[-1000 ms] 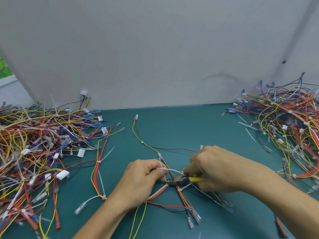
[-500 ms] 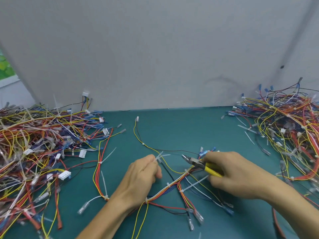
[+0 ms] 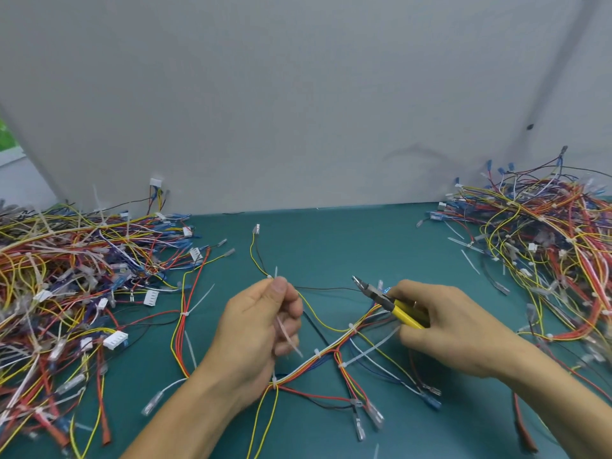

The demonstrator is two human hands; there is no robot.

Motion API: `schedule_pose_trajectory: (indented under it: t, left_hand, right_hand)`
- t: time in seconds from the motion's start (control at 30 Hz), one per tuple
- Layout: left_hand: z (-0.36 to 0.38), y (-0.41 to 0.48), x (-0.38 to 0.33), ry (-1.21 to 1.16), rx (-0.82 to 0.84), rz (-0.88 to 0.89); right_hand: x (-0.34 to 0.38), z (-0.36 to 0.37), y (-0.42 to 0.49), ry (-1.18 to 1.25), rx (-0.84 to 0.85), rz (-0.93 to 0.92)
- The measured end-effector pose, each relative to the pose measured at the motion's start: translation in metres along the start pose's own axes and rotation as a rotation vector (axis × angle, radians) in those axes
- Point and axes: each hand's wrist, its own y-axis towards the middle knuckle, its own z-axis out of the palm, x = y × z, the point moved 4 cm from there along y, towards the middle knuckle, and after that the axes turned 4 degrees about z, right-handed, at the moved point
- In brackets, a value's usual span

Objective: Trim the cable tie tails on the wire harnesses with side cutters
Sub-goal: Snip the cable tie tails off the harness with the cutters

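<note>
While the left hand [image 3: 261,329] pinches the yellow-and-black harness wires [image 3: 254,256] beside an upright white plastic cable tie tail [image 3: 276,270], the right hand [image 3: 460,329], gripping yellow-handled steel side cutters [image 3: 390,303], should seat the blades [image 3: 360,283] flush against the tie head [image 3: 270,276], sparing insulation.

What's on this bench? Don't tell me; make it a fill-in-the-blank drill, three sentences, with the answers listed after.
1. The right hand grips the side cutters by their ___ handles.
2. The left hand holds a loose ___ tie tail.
3. One heap of wire harnesses lies at the left end of the table, and another lies at its ___ end.

Missing words: yellow; white; right.
</note>
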Motion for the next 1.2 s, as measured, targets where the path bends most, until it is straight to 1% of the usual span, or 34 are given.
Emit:
schedule_pose_trajectory:
  t: [0.13, 0.17, 0.2, 0.27, 0.3, 0.37, 0.4, 0.43, 0.5, 0.53, 0.57, 0.63, 0.73, 0.87, 0.93, 1.03, 1.13, 1.2]
  left_hand:
    - [0.013, -0.01, 0.008, -0.203, 0.072, -0.273]
    - [0.015, -0.012, 0.01, -0.2, 0.079, -0.304]
    - [0.017, -0.013, 0.011, -0.149, 0.087, -0.309]
    - [0.02, -0.014, 0.014, 0.06, 0.112, -0.253]
    - [0.022, -0.015, 0.015, 0.246, 0.134, -0.18]
    - [0.028, -0.019, 0.013, 0.72, 0.197, 0.049]
    - [0.034, -0.022, 0.013, 0.909, 0.23, 0.147]
    - [0.039, -0.025, 0.014, 1.066, 0.257, 0.198]
    - [0.045, -0.027, 0.021, 1.318, 0.277, 0.232]
    - [0.047, -0.027, 0.024, 1.397, 0.27, 0.251]
    - [0.048, -0.026, 0.026, 1.421, 0.26, 0.264]
    - [0.044, -0.023, 0.027, 1.333, 0.247, 0.257]
    - [0.034, -0.016, 0.028, 1.142, 0.29, 0.148]
    - [0.025, -0.01, 0.025, 0.721, 0.233, -0.008]
    - [0.022, -0.009, 0.026, 0.549, 0.206, -0.102]
    - [0.02, -0.007, 0.027, 0.455, 0.197, -0.168]
    - [0.021, -0.007, 0.028, 0.467, 0.199, -0.17]
    - [0.021, -0.007, 0.029, 0.475, 0.194, -0.16]
  right_hand:
    - [-0.003, -0.003, 0.0, 0.041, -0.018, 0.023]
    - [-0.003, -0.003, 0.001, 0.045, -0.024, 0.031]
    - [-0.004, -0.004, 0.001, 0.051, -0.03, 0.041]
    - [-0.005, -0.004, 0.002, 0.07, -0.037, 0.055]
    - [-0.005, -0.004, 0.002, 0.081, -0.04, 0.063]
    - [-0.007, -0.005, 0.002, 0.094, -0.049, 0.087]
    - [-0.008, -0.005, 0.002, 0.09, -0.058, 0.103]
    - [-0.01, -0.006, 0.002, 0.085, -0.07, 0.123]
    - [-0.012, -0.008, 0.002, 0.085, -0.088, 0.167]
    - [-0.012, -0.009, 0.001, 0.085, -0.086, 0.185]
    - [-0.012, -0.01, 0.0, 0.08, -0.076, 0.201]
    - [-0.01, -0.012, -0.003, 0.041, -0.048, 0.221]
    - [-0.005, -0.015, -0.011, -0.067, 0.011, 0.25]
    - [0.009, -0.018, -0.032, -0.23, 0.094, 0.286]
    - [0.019, -0.014, -0.044, -0.308, 0.128, 0.269]
    - [0.033, 0.001, -0.054, -0.378, 0.21, 0.243]
    - [0.042, 0.015, -0.056, -0.397, 0.29, 0.254]
    - [0.044, 0.021, -0.055, -0.391, 0.308, 0.274]
